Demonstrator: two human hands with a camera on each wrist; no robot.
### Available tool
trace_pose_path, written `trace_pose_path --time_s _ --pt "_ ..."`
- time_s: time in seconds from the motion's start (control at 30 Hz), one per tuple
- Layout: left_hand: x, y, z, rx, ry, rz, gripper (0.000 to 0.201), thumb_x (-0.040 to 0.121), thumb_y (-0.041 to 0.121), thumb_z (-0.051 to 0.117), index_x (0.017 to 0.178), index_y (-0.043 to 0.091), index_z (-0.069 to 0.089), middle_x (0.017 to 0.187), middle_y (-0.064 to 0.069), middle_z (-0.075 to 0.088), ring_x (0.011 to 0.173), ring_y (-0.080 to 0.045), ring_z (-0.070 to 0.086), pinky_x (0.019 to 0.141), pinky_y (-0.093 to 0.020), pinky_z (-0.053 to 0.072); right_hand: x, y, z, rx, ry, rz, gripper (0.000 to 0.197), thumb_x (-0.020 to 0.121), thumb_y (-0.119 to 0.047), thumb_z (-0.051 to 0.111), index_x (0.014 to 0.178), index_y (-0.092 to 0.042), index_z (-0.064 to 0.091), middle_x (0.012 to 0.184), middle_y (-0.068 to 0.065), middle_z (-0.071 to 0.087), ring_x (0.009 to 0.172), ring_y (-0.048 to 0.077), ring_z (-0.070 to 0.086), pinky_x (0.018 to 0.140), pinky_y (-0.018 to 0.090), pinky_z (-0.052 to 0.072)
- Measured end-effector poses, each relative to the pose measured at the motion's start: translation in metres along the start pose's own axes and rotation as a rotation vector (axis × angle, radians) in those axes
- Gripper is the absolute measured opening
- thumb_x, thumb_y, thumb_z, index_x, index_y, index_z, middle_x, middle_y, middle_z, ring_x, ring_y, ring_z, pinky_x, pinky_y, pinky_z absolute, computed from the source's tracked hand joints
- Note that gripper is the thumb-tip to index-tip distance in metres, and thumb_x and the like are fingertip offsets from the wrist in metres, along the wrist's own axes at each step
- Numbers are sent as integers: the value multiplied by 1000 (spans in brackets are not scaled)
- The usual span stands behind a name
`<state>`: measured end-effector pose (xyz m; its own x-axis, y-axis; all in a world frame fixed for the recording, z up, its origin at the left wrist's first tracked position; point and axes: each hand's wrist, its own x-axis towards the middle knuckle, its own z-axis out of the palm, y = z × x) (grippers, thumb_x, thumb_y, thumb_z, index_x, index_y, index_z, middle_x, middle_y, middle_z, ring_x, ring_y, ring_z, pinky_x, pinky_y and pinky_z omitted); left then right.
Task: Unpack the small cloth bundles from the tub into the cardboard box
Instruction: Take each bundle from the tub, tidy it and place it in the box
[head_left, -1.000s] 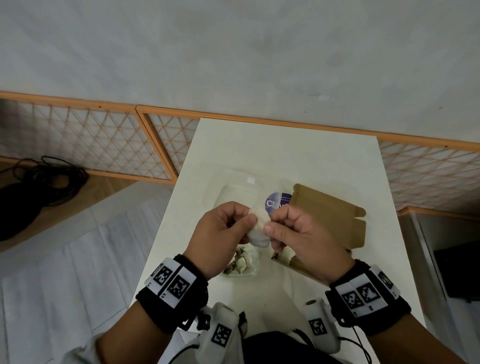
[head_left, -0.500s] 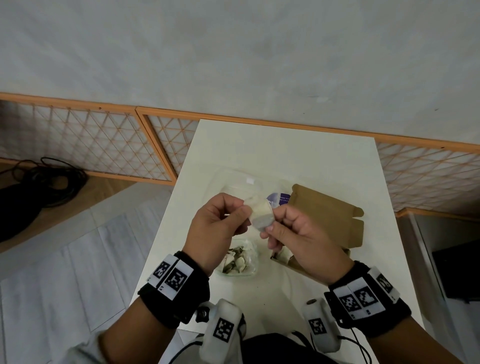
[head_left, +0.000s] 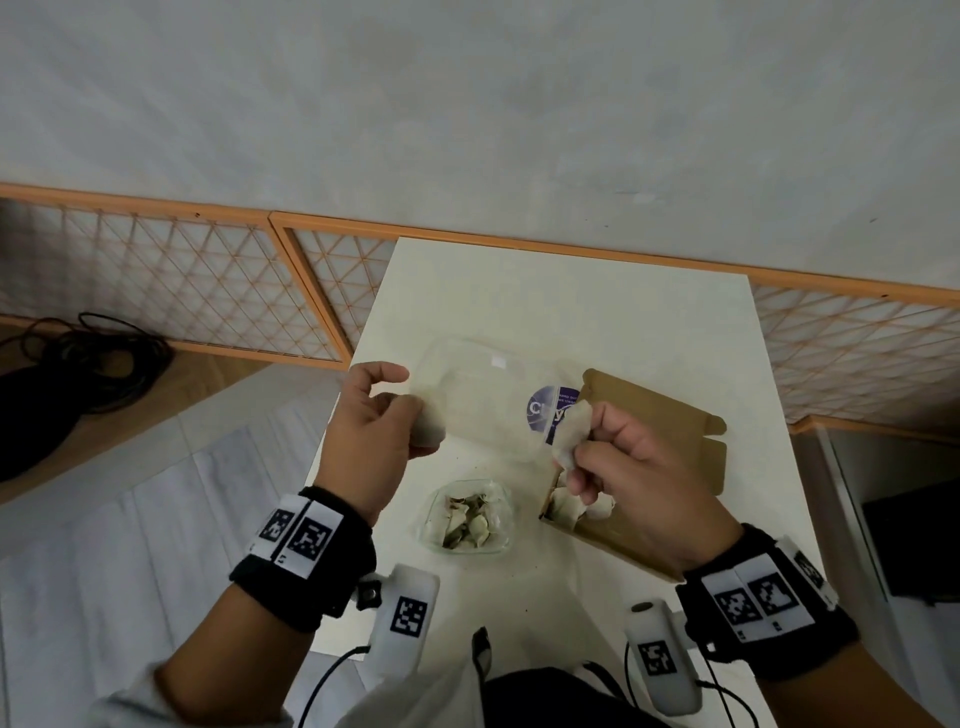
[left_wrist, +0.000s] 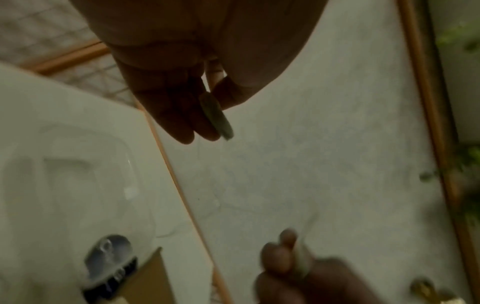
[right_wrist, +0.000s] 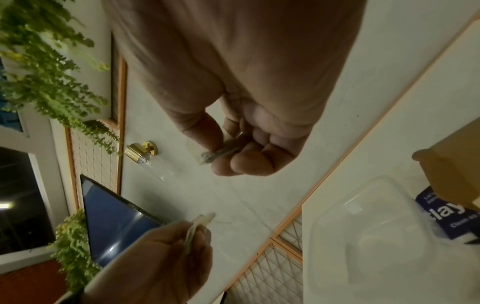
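Above the white table (head_left: 571, 312) my two hands are held apart. My left hand (head_left: 410, 415) pinches a small pale cloth piece (head_left: 430, 428) between thumb and fingers; the left wrist view shows that cloth piece (left_wrist: 216, 115) edge-on. My right hand (head_left: 582, 447) pinches a second pale cloth piece (head_left: 571, 428), seen in the right wrist view as a thin cloth strip (right_wrist: 221, 153). Below and between the hands stands the clear tub (head_left: 501, 540) with several cloth bundles (head_left: 467, 519) inside. The open cardboard box (head_left: 654, 415) lies under my right hand, with pale bundles (head_left: 569, 506) in it.
A clear plastic lid (head_left: 467, 374) lies behind the tub, beside a round purple label (head_left: 545, 410). An orange lattice rail (head_left: 208, 291) runs behind the table. Black cables (head_left: 78, 364) lie on the floor at the left. The table's left edge is near my left wrist.
My hands were together on one pale bundle in front of the lid. They have pulled apart, left hand going left and right hand going right, each with a cloth piece.
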<state>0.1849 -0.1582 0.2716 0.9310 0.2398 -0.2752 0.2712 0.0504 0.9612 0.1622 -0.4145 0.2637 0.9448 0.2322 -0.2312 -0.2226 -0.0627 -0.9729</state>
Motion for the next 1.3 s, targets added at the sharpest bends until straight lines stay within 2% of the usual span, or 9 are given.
trace_pose_path --time_s 0.13,0.3,0.5,0.67,0.8,0.97,1.03,1.17,1.3 --pt "-6 -3 5 168 -108 119 21 101 -4 45 97 8 63 72 -4 66 62 -17 58 68 -36 57 1 -3 -1 81 14 -3 30 93 -22 60 100 7 56 88 28 62 72 25 57 62 32 49" --pt "-19 9 21 205 -188 211 35 102 -2 49 104 17 78 91 6 79 82 -6 73 75 -19 56 1 -9 3 62 -15 -53 36 101 -30 65 98 5 56 87 24 66 70 21 62 64 33 52" --pt "-27 18 34 260 -323 307 33 91 54 70 117 34 75 115 12 74 105 -12 70 92 -30 56 3 -12 6 54 -34 -53 32 100 -19 64 105 11 55 91 18 76 70 20 66 65 30 57" --pt "-29 13 41 299 -347 432 9 94 26 76 101 30 80 95 7 75 92 -18 72 84 -30 58 5 -15 8 75 -38 -71 40 94 -27 66 107 10 58 93 23 71 72 20 68 67 30 58" --pt "-29 13 42 310 -360 433 13 97 23 72 93 33 80 90 7 75 87 -15 70 80 -25 54 6 -13 11 41 -14 -86 39 96 -29 68 107 7 60 93 20 69 77 16 68 68 31 56" --pt "-28 14 41 394 -382 415 15 99 34 69 88 33 79 90 8 74 89 -17 72 83 -41 59 8 -12 12 -88 85 -186 24 97 -28 73 120 -27 67 110 4 69 93 30 66 79 39 58" --pt "-29 15 41 449 -408 440 20 98 38 67 84 29 77 86 6 72 87 -17 70 82 -42 57 9 -15 12 -129 93 -226 27 98 -25 73 123 -35 70 112 -2 68 94 22 67 81 40 58" --pt "-28 13 39 503 -421 471 23 100 34 66 79 27 73 80 5 67 80 -16 67 77 -42 55 13 -22 15 -262 106 -350 9 97 -26 72 104 -30 78 110 -6 71 109 23 66 88 52 56" --pt "-26 10 36 424 -409 373 16 101 23 67 92 28 80 91 7 75 87 -12 74 85 -40 61 13 -36 6 -193 227 -316 9 100 -18 68 104 -23 74 111 -8 76 108 15 70 94 42 58"
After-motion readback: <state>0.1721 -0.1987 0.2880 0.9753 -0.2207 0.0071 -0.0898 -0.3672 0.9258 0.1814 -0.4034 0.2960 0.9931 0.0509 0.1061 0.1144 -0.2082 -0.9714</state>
